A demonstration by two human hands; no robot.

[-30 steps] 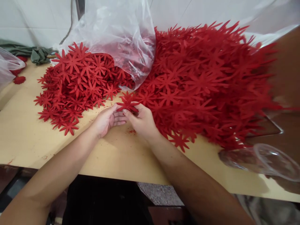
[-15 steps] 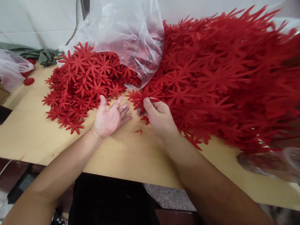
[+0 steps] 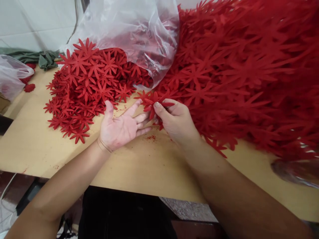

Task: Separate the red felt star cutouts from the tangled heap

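Right hand [image 3: 178, 121] has a pinch grip on a small bunch of red flower cutouts [image 3: 152, 101], thumb on top and fingers curled under, so that grip is closed tight on them. The bunch sits just past the fingertips, at about 10 o'clock from the hand, right at the near edge of the big red pile [image 3: 239, 76].

Left hand [image 3: 122, 126] is lying palm up on the surface [image 3: 37, 146], fingers spread wide and holding nothing. Its fingertips point toward 2 o'clock and end up just beside the right hand, pretty much touching the bunch.

Off at 10 to 11 o'clock from the left hand there's a smaller heap of the same cutouts [image 3: 84, 89], flatter and more spread out. A clear plastic bag [image 3: 134, 36] slumps between the two piles at 12 o'clock, with more red pieces visible through it. Far left at 9 o'clock is another plastic bag [image 3: 11, 78], and behind it some green cloth [image 3: 40, 58] against the white wall. A few red crumbs [image 3: 151, 137] lie on the wood just below the hands.
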